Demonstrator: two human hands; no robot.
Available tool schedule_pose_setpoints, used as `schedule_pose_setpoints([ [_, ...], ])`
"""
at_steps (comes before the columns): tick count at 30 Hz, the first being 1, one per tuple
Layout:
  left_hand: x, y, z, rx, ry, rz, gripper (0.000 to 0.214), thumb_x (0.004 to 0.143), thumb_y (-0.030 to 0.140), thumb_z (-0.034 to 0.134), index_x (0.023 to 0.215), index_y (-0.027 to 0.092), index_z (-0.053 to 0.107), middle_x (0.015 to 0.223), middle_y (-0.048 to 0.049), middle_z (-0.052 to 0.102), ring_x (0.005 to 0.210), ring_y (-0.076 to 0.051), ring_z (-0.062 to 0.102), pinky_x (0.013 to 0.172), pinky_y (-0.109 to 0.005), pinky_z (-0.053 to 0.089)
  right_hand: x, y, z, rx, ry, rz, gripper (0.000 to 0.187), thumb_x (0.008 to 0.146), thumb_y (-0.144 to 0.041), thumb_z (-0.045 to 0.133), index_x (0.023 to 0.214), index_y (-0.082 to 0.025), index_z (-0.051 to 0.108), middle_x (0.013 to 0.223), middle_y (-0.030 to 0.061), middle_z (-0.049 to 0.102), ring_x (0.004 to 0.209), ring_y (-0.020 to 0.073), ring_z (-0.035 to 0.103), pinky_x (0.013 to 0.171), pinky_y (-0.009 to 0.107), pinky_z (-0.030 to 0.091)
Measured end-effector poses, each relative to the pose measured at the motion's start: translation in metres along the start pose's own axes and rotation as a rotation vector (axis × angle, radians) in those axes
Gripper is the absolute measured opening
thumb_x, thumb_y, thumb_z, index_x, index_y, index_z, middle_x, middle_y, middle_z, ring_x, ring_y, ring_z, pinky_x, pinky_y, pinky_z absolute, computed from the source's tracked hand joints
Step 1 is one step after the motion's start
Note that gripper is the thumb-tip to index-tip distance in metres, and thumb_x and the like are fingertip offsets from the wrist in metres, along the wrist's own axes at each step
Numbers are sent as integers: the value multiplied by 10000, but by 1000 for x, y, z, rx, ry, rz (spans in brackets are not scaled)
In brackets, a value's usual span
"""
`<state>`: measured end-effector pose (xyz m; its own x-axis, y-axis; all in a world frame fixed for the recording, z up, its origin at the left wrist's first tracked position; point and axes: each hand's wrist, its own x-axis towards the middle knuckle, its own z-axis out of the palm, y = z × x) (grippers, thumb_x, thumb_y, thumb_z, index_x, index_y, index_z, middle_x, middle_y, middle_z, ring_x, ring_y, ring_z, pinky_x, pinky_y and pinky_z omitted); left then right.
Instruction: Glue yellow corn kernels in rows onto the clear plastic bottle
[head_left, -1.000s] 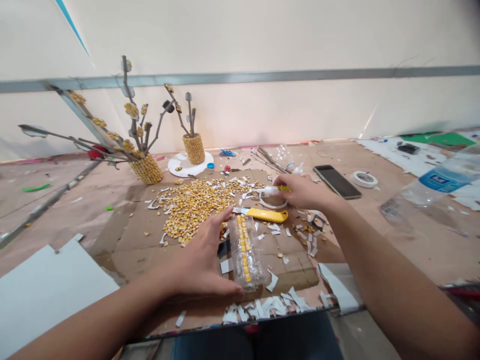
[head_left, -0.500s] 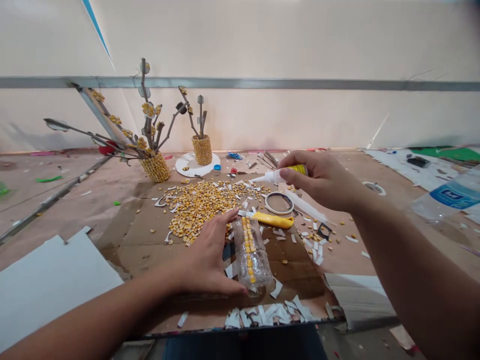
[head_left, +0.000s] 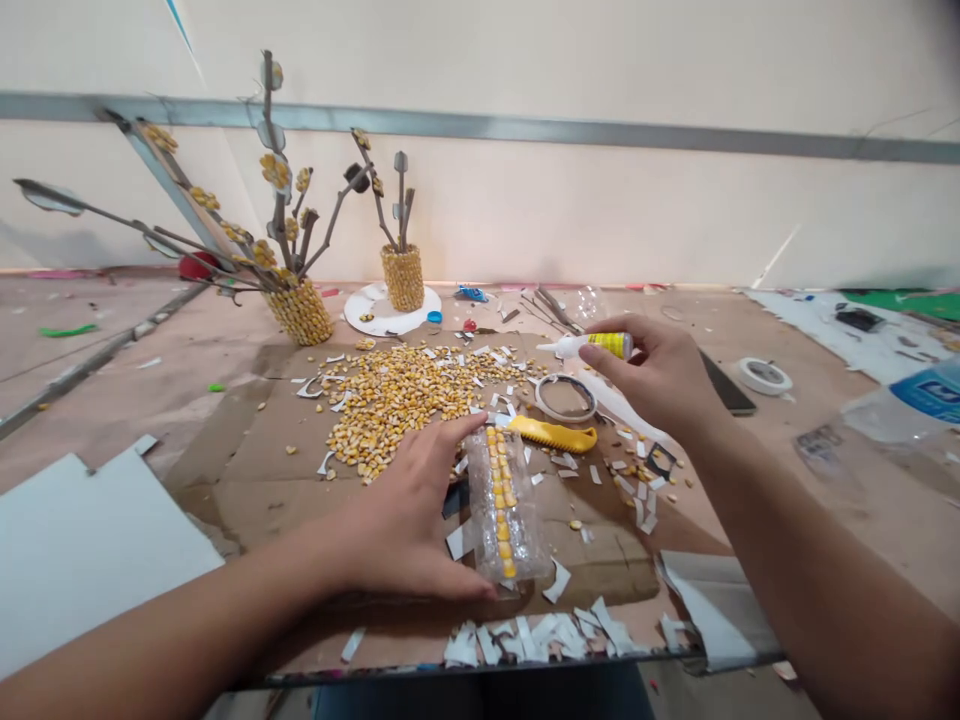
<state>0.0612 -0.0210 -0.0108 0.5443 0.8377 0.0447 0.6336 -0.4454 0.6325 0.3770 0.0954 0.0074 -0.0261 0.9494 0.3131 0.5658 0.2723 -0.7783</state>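
My left hand [head_left: 409, 515] spans a clear plastic bottle piece [head_left: 529, 525] that lies on its side on the cardboard. Its fingers rest at the far end and its thumb at the near end. A row of yellow corn kernels [head_left: 501, 500] runs along the top of the bottle piece. In my right hand [head_left: 660, 375] is a small white glue bottle [head_left: 606, 347] with a yellow label, tilted sideways, its thin nozzle pointing left above the table. Beyond my left fingers spreads a pile of loose corn kernels [head_left: 405, 395].
A yellow-handled cutter [head_left: 555, 434] and a tape ring [head_left: 541, 395] lie past the bottle piece. Two kernel-covered pots with twigs [head_left: 300, 312] [head_left: 403, 278] stand behind. Paper scraps [head_left: 540, 638] line the near edge. At right are a water bottle [head_left: 900, 400] and white tape roll [head_left: 765, 377].
My right hand has drawn the glue bottle a little to the right. My left hand stays at the bottle piece. The camera view has shifted slightly, and a dark flat object now shows behind my right wrist.
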Motion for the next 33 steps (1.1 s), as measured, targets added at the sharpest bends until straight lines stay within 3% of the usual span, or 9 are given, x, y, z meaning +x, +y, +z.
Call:
schedule_pose_setpoints([
  [8, 3, 0, -4, -47, -1, -31, 1546, 512, 803, 962, 1736, 274, 180, 1702, -252, 393, 1550, -563, 388, 1253, -796, 315, -4, -5, 11, 227, -112, 36, 343, 811, -551, 830, 955, -241, 801, 721, -2, 645, 655, 177, 531, 609, 321, 405],
  [10, 3, -3, -5, -78, 13, -46, 1496, 569, 812, 934, 1737, 250, 188, 1692, -258, 409, 1551, -552, 391, 1257, -787, 316, -6, -8, 15, 234, -137, 36, 368, 802, -566, 834, 961, -237, 796, 738, 0, 655, 656, 174, 533, 612, 321, 405],
  [12, 6, -6, -7, -115, 75, -57, 1197, 755, 809, 818, 1684, 232, 332, 1658, -236, 463, 1543, -503, 425, 1265, -744, 336, -8, -11, 17, 247, -171, 39, 379, 805, -571, 831, 976, -235, 791, 763, 4, 668, 668, 176, 549, 620, 321, 420],
  [14, 12, -9, -11, -137, 171, -49, 739, 958, 750, 628, 1487, 237, 589, 1604, -188, 530, 1525, -432, 469, 1271, -684, 363, -10, -15, 19, 247, -201, 41, 362, 818, -551, 822, 992, -235, 788, 745, -4, 648, 653, 169, 536, 608, 313, 416],
  [16, 19, -11, -14, -119, 229, -19, 568, 1036, 729, 507, 1237, 256, 749, 1595, -140, 551, 1531, -391, 467, 1285, -659, 341, -13, -18, 20, 231, -209, 33, 333, 833, -524, 809, 995, -234, 789, 708, -16, 610, 620, 155, 495, 579, 298, 386],
  [18, 28, -14, -17, -97, 221, 19, 634, 1043, 778, 428, 1184, 279, 793, 1658, -109, 516, 1564, -378, 428, 1304, -662, 295, -15, -22, 21, 217, -207, 25, 316, 849, -511, 791, 992, -230, 793, 688, -22, 586, 600, 146, 459, 557, 289, 356],
  [20, 35, -17, -18, -118, 205, 39, 730, 1037, 825, 334, 1265, 297, 783, 1668, -103, 529, 1575, -360, 421, 1313, -648, 286, -16, -24, 23, 219, -213, 15, 318, 859, -511, 779, 999, -227, 798, 688, -21, 585, 605, 145, 455, 558, 286, 354],
  [26, 41, -24, -14, -146, 231, 61, 899, 1010, 873, 149, 1369, 289, 730, 1492, -109, 697, 1438, -324, 561, 1298, -602, 337, -17, -21, 28, 285, -205, -5, 348, 846, -522, 795, 1020, -220, 795, 754, -8, 637, 660, 154, 497, 608, 296, 388],
  [33, 44, -38, -10, -109, 228, 36, 923, 1035, 851, 183, 1375, 200, 743, 1602, -155, 630, 1560, -378, 487, 1316, -636, 324, -4, -12, 24, 523, 83, 114, 392, 799, -600, 859, 941, -283, 677, 743, 9, 626, 649, 185, 576, 619, 355, 484],
])
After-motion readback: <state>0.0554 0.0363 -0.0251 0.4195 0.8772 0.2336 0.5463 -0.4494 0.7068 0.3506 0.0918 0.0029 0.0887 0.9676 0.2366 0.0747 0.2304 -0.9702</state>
